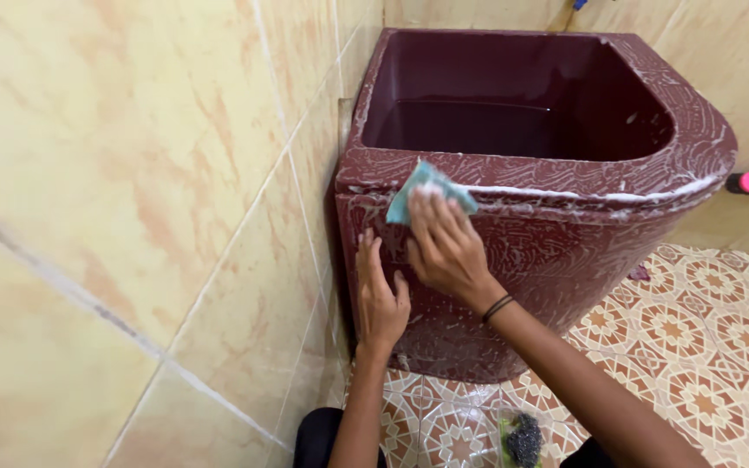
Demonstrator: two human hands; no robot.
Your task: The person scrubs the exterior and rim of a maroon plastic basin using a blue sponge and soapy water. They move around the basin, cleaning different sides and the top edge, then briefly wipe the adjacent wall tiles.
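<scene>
The right hand [448, 251] presses a teal sponge [425, 191] under flat fingers against the soapy rim of the maroon water tub [565, 234], while the left hand [379, 299] lies open against its front wall, bracing.

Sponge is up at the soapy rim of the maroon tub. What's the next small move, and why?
Probably slide the right hand with the teal sponge rightward along the tub rim: a white foam line runs along that edge, and the left hand lies flat on the tub's front wall.
</scene>
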